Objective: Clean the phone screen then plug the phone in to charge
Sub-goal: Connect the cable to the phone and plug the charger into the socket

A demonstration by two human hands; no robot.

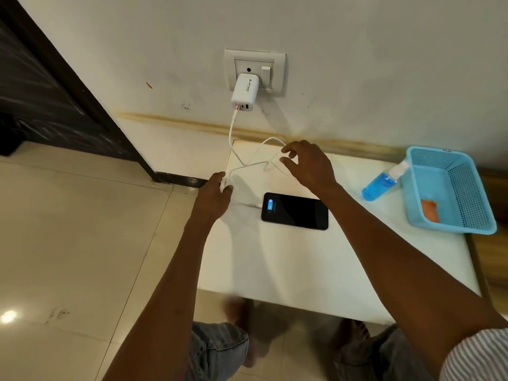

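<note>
One white table (302, 259) carries every item of the task and stands against the far wall, with tiled floor to its left. Next in size, a blue perforated basket (467, 215) sits at the table's right edge; an orange cloth (429, 210) lies inside it, and a spray bottle (380, 185) of blue liquid leans against its left wall. The phone (295, 211) lies flat, screen up, near the middle of the table, its display dark apart from a small lit icon at its left end, which is consistent with a charging indicator. A white charger (244, 90) is seated in the wall socket (255, 71) above the table's far left corner. From it a white cable (233, 138) drops, loops loosely over the far part of the table, and ends in a connector (254, 205) that appears inserted in the phone's left end.

The left hand (215, 192), at the table's left edge, has its fingers curled round a stretch of cable just left of the connector. The right hand (305, 160) hovers over the cable loop with thumb and fingers spread and slightly bent; the cable passes close to its fingertips, but no grip can be confirmed.

Judged progress: with the cloth and bottle set aside at the basket and the plug apparently seated, cleaning looks complete and charging looks begun. What seems left is tidying the slack cable and letting go.
</note>
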